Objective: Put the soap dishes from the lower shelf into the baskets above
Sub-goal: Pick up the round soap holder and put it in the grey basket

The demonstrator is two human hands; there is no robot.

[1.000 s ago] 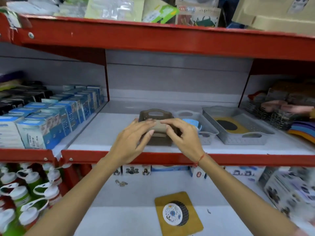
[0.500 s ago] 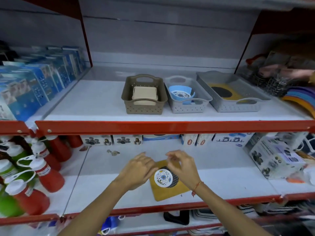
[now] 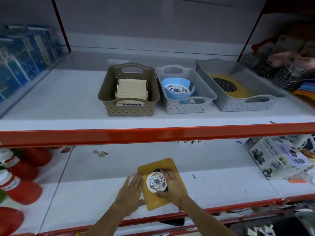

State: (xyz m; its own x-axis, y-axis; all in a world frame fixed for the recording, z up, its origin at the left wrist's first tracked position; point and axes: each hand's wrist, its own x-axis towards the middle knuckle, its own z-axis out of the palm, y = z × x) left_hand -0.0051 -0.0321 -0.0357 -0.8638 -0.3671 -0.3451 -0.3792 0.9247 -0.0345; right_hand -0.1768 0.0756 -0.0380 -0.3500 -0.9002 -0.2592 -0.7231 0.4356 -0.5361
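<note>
On the lower shelf (image 3: 81, 193), close to its front edge and about midway along it, lies a yellow soap dish (image 3: 179, 178) with a round patterned label on its dark centre. The left hand (image 3: 130, 193) lies against the dish's left edge, fingers (image 3: 136, 180) stretched flat along that side and the thumb at the near-left corner. The right hand (image 3: 172, 183) lies over the dish's middle, its fingers curved around the right side of the label; whether either hand truly grips the dish, I cannot tell.

On the upper shelf (image 3: 59, 99) three baskets stand in a row near the front edge. The brown basket (image 3: 129, 109) at the left holds a cream soap dish (image 3: 131, 89). Just beside it, the small grey basket (image 3: 187, 108) holds a blue soap dish (image 3: 177, 89). The large grey basket (image 3: 245, 103) at the right holds another yellow dish (image 3: 238, 91) lying flat.
</note>
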